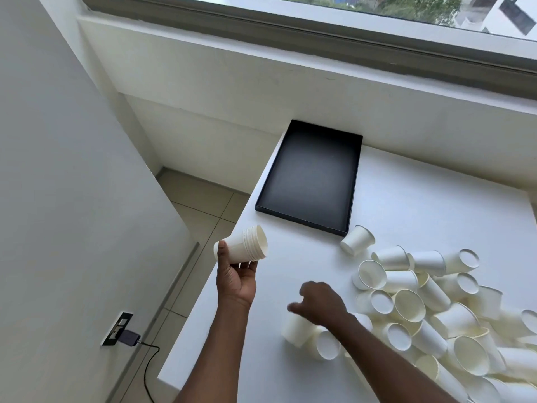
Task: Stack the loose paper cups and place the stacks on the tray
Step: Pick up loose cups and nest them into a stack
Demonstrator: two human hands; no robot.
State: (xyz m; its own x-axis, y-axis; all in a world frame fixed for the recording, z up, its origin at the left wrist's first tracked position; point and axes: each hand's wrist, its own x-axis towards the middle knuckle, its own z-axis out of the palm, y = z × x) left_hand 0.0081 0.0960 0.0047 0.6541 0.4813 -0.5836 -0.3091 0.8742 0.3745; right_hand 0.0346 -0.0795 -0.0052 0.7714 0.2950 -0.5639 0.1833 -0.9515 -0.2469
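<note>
My left hand holds a short stack of nested white paper cups tilted on its side above the table's left edge, mouths pointing right. Lower down, my right hand reaches onto a loose white cup lying at the near edge of the pile, fingers curled over it; whether it grips the cup is unclear. A big heap of loose paper cups covers the right part of the white table. The black tray lies bare at the table's far left corner.
The white table ends at a left edge, with tiled floor below. A wall socket with a plugged charger and cable sits low on the left wall. A window ledge runs behind the table.
</note>
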